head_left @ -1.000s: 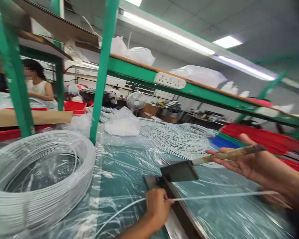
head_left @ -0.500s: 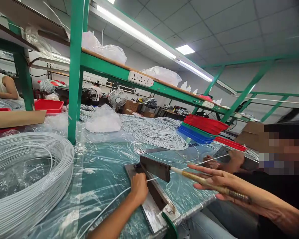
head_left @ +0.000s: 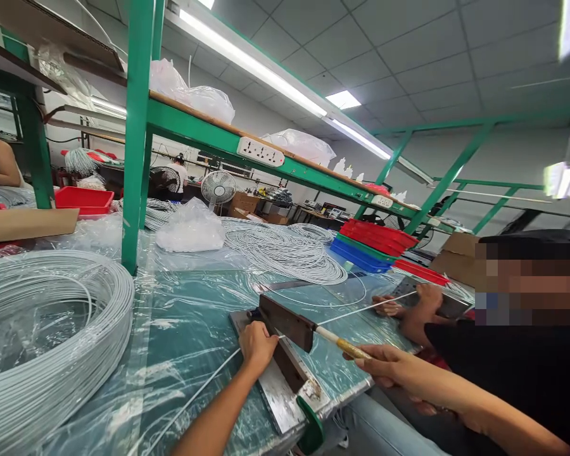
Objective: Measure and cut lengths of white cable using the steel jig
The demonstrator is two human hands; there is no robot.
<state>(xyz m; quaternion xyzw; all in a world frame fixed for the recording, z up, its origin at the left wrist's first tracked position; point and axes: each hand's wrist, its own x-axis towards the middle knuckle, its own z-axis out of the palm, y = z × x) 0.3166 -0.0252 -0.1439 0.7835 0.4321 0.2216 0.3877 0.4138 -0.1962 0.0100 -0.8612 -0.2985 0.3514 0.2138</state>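
A hand-lever cutter lies on the bench, with a metal base (head_left: 276, 391), a raised flat blade (head_left: 287, 323) and a white and yellow handle (head_left: 335, 339). My left hand (head_left: 259, 345) pinches a white cable (head_left: 209, 382) at the cutter's base, beside the blade. My right hand (head_left: 401, 372) is closed around the far end of the handle. Beyond the blade the cable stretches right to a co-worker's hands (head_left: 420, 307).
A big coil of white cable (head_left: 116, 316) lies at the left. More coiled cable (head_left: 289, 253) and a plastic bag (head_left: 190, 228) sit behind the cutter. Red and blue trays (head_left: 370, 244) are stacked at back right. A green shelf post (head_left: 135, 145) rises at the left. The co-worker (head_left: 517, 373) sits close on my right.
My right hand, spread open along the handle before, has closed around it. The blade still stands raised. My left hand stays by the base, and the whole view has shifted slightly.
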